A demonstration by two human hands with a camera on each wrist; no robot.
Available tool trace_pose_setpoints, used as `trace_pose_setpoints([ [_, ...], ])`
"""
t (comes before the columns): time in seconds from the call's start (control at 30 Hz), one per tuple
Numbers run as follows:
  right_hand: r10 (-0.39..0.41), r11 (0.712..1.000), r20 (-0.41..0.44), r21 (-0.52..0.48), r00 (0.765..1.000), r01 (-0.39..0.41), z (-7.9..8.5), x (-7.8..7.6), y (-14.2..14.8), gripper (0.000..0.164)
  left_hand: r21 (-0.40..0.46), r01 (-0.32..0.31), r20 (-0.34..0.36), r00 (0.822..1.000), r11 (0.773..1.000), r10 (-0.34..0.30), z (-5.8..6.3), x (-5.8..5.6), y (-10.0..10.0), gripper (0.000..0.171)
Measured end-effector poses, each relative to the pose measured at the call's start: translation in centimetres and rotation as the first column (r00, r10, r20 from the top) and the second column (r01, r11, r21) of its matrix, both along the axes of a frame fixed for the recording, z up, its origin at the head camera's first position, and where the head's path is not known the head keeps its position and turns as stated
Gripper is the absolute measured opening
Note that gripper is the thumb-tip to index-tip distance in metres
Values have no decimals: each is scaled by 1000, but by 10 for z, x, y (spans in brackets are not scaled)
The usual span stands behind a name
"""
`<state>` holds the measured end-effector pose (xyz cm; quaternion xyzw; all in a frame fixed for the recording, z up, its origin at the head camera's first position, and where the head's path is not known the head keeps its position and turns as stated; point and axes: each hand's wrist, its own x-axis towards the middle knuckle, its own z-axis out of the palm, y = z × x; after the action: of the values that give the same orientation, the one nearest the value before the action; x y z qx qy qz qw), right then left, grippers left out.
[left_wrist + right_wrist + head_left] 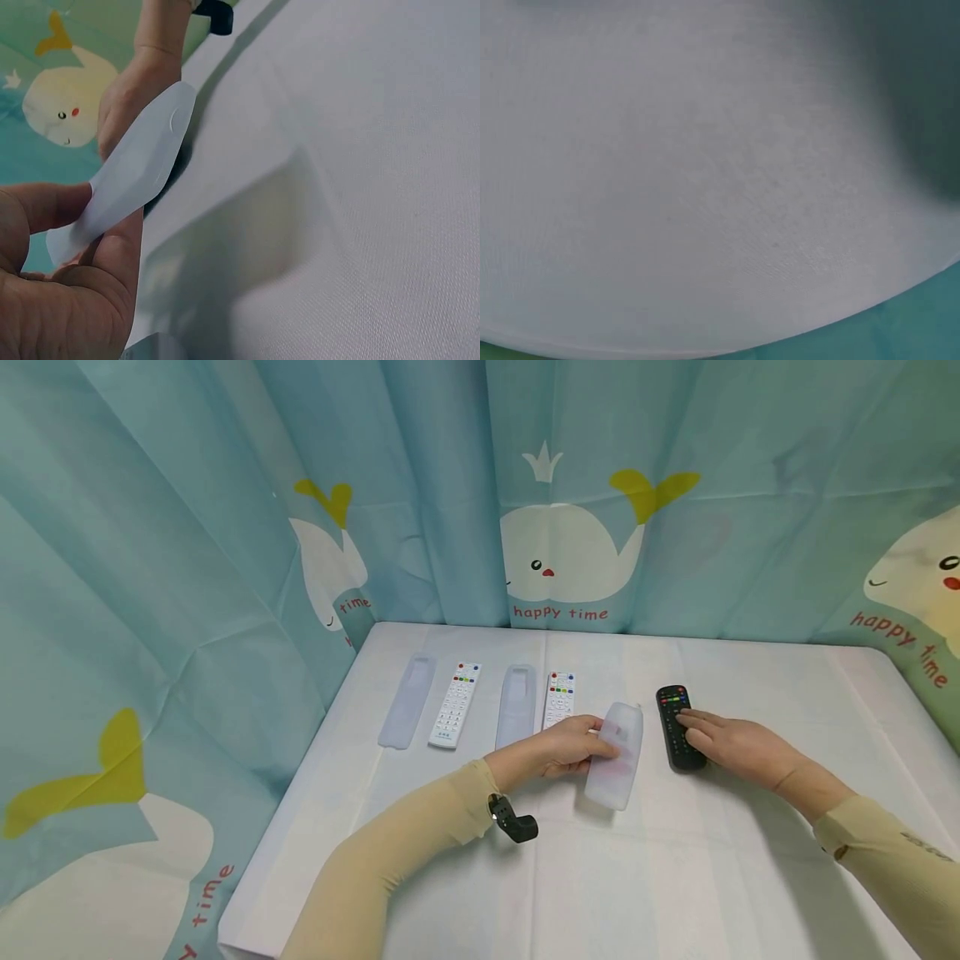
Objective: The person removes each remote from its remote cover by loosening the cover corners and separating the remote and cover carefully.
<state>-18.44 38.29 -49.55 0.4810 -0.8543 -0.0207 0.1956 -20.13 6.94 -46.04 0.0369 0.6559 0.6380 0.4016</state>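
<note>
My left hand (564,748) pinches a translucent remote control cover (619,747) between thumb and fingers, tilted above the table. In the left wrist view, the thumb (64,204) presses one face of the cover (154,142), with the other fingers behind it. A black remote control (677,731) lies on the table to the right of the cover, its buttons facing up. The straight fingers of my right hand (738,750) rest on its right side. Neither that hand nor the remote shows in the right wrist view, which takes in mostly tabletop.
On the white table (600,893), a flat translucent cover (408,702) lies beside a white remote (455,706). Another cover (517,706) and white remote (559,697) lie closer, partly behind my left hand. A blue whale-print curtain (450,485) hangs along the back and left.
</note>
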Motion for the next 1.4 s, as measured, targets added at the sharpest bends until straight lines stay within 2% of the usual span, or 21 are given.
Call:
trace_pose_setpoints([
  [0.17,-5,1000,-17,-7,1000,5,-2,0,0,47,6,-3,0,1000,1000,3,-1,-1,3,34],
  [0.23,-10,1000,-10,-9,1000,10,-2,0,-1,45,8,-5,-6,1000,1000,5,-1,0,4,34],
  [0.37,-9,1000,10,-14,1000,9,-2,1,-1,30,11,-9,-14,1000,1000,9,0,1,8,35],
  [0.5,-6,1000,6,-26,1000,7,-2,1,-2,29,11,-22,-15,1000,1000,23,-1,2,12,36],
  [0.57,-10,1000,-5,-23,1000,10,-3,1,-2,39,10,-28,-16,999,1000,28,0,3,13,35],
  [0.7,-18,999,11,-26,1000,18,-4,3,0,36,7,-35,-20,999,999,35,1,3,15,34],
  [0.73,-26,999,19,-35,999,27,-5,3,1,40,6,-39,-21,999,999,39,1,3,15,35],
  [0.83,-44,995,61,-88,997,49,-4,6,2,34,4,-68,-20,998,998,68,2,3,15,37],
  [0.93,-58,984,83,-161,995,71,-1,8,1,29,-5,-107,-22,994,994,107,3,1,14,38],
  [1.07,-91,965,65,-240,994,104,7,10,-3,28,-27,-148,-42,988,989,147,5,-2,14,39],
  [1.23,-145,940,52,-305,988,154,15,13,-7,25,-51,-184,-86,980,982,179,6,-8,21,45],
  [1.4,-192,917,46,-347,980,196,19,16,-10,29,-96,-239,-140,965,966,224,6,-16,33,46],
])
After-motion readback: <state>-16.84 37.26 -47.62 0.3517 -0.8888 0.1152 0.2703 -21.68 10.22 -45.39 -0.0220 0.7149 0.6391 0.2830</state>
